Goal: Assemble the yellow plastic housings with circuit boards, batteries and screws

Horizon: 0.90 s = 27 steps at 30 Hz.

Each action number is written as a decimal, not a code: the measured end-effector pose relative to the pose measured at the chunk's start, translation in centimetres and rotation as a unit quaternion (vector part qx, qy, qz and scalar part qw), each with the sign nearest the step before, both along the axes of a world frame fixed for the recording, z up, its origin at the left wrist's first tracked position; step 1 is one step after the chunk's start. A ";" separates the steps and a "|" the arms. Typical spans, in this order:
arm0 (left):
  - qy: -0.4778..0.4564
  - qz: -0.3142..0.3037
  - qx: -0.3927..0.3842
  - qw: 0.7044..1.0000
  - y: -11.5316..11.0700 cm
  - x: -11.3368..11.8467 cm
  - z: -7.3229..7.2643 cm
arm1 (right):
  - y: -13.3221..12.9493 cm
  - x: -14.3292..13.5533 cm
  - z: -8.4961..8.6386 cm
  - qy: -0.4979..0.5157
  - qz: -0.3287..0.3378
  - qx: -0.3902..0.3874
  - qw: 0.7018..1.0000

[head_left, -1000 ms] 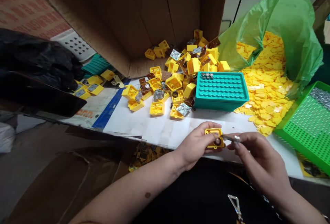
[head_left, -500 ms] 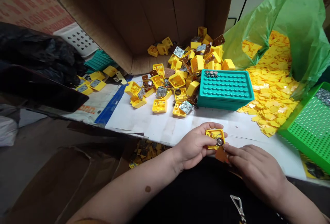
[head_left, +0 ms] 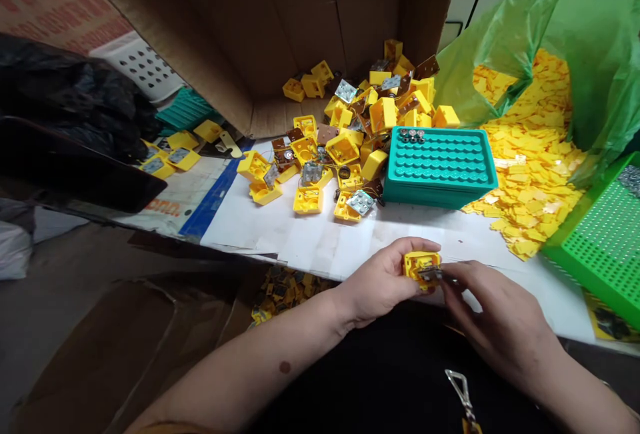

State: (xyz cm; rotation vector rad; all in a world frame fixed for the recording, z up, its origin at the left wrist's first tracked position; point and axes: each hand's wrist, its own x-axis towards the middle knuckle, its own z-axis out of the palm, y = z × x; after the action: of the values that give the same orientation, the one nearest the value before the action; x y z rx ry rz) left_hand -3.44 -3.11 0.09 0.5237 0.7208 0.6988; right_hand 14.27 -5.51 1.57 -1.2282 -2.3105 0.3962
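Note:
My left hand (head_left: 387, 282) is wrapped round a small open yellow case (head_left: 414, 262), with its open side facing up, over the table's front edge. A dark, greyish flat part (head_left: 431, 273) lies tilted across the right side of the case. The fingertips of my right hand (head_left: 493, 307) pinch that part at its right end. Behind my hands stands a stack of teal trays (head_left: 440, 197), with several small round metal pieces (head_left: 413, 135) in the top tray's back left corner.
Yellow cases with wired boards (head_left: 307, 201) are heaped before a cardboard box (head_left: 280, 34). At the right are yellow flat pieces (head_left: 530, 174), a green bag (head_left: 600, 67) and a green basket (head_left: 565, 241). A dark screen-like object (head_left: 75, 167) is at the left.
The brown flat part that hung below the case is gone from there; a greyish part now lies over the case in my right fingers. My right hand has risen slightly. The view has shifted a little.

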 end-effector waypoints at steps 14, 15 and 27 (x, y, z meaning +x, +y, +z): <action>0.025 -0.067 0.080 0.994 0.1 -0.5 -0.2 | 0.3 -1.1 0.1 -0.021 0.014 0.020 0.999; 0.012 -0.061 0.062 0.996 0.2 -0.5 -0.1 | 0.5 -1.2 0.1 0.015 -0.005 0.001 1.000; 0.040 0.020 -0.047 0.998 0.5 0.0 0.7 | 0.9 -0.9 -1.0 -0.040 0.005 0.074 0.996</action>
State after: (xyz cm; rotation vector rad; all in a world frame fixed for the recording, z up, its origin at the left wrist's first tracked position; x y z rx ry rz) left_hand -3.39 -2.61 0.78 0.4535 0.8364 0.6811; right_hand 13.34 -4.59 0.59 -1.1804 -2.3669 0.1769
